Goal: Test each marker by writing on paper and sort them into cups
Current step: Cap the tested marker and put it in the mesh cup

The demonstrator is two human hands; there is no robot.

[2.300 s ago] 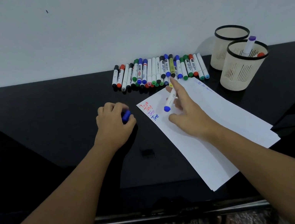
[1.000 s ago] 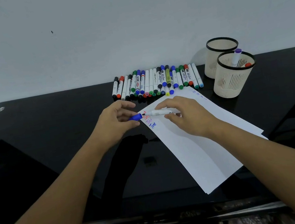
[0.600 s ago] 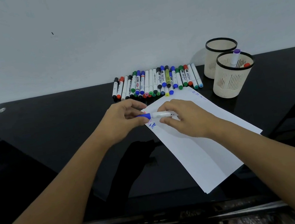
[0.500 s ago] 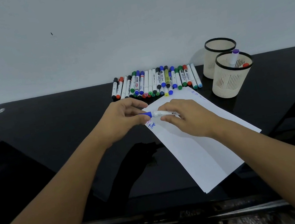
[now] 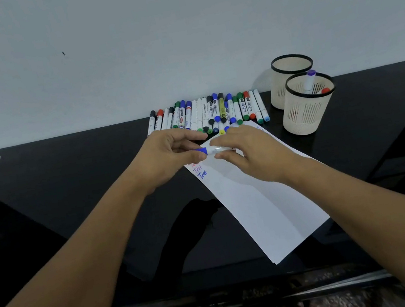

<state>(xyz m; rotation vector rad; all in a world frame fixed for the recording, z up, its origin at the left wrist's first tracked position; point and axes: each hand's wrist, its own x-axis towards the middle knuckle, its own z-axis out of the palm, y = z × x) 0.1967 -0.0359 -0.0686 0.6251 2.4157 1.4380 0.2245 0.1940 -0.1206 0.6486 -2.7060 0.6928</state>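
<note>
A white marker with a blue cap (image 5: 209,150) lies level between both hands, just above the white paper (image 5: 262,197). My left hand (image 5: 167,159) pinches its blue cap end. My right hand (image 5: 249,153) grips the white barrel. The paper bears several coloured "Test" words (image 5: 200,172) near its left edge. A row of several markers (image 5: 206,113) lies against the wall behind the hands. Two mesh cups stand at the right: the near cup (image 5: 307,106) holds a purple-capped and a red-capped marker, the far cup (image 5: 290,74) shows nothing inside.
All this sits on a glossy black table (image 5: 68,191) against a pale wall. The table's front edge runs along the bottom, with patterned floor below it.
The left hand brought the blue cap over from the left and pushed it onto the marker held by the right hand. Both hands now meet at the marker, slightly farther from me.
</note>
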